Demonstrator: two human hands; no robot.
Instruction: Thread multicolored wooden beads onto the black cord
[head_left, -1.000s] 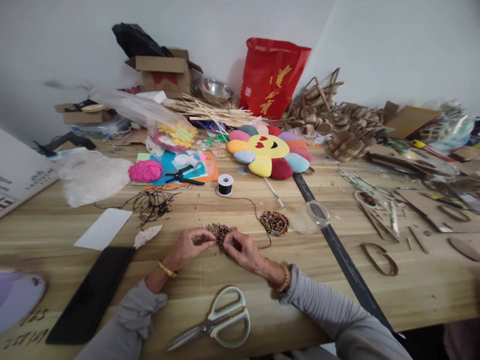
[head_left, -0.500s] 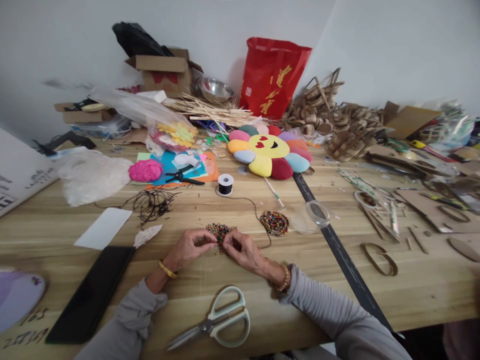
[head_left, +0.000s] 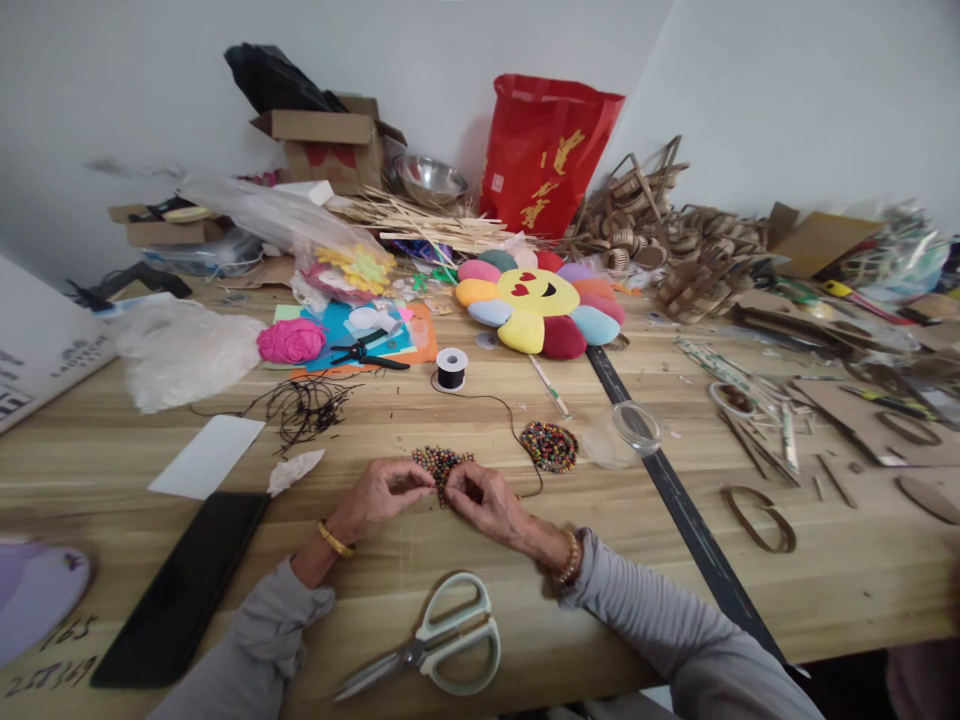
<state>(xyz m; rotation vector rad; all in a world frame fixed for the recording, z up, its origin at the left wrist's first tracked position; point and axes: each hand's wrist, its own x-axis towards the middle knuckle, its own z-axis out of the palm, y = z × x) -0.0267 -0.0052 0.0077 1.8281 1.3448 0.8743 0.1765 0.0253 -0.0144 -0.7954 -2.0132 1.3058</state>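
Head view: heap of small, round, multicoloured loose beads (head_left: 441, 462), spread on a pale wood-grained tabletop (head_left: 360, 560), mostly just beyond the fingertips of both hands. Left hand (head_left: 379, 492), smooth gold-coloured bangle (head_left: 335, 539) at the wrist: at the near left edge of the heap, thumb and forefinger tips drawn close together; whether clamped on a bead, cannot tell. Right hand (head_left: 489, 507), bracelet of small brownish beads (head_left: 571, 558) at the wrist: at the near right edge of the heap, fingers curled in, thumb close to forefinger; contents too small to tell. Narrow gap between both sets of fingertips. Right of the heap: coil of strung multicoloured beads (head_left: 550, 446); farther right, clear round plastic lid (head_left: 636, 428). Beyond the heap: white-flanged spool of black cord (head_left: 451, 372), loose strand curving down toward the right hand. Farther beyond: plush flower cushion with yellow centre and many-coloured petals (head_left: 538, 300). Left of the heap: crumpled white tissue (head_left: 296, 471), then slim black rectangular slab (head_left: 184, 590), lying flat. Beyond and left of the heap: tangle of thin black cord pieces (head_left: 307, 408). Nearer than the heap: steel scissors with pale grey-green handles (head_left: 412, 654), blades toward the left.
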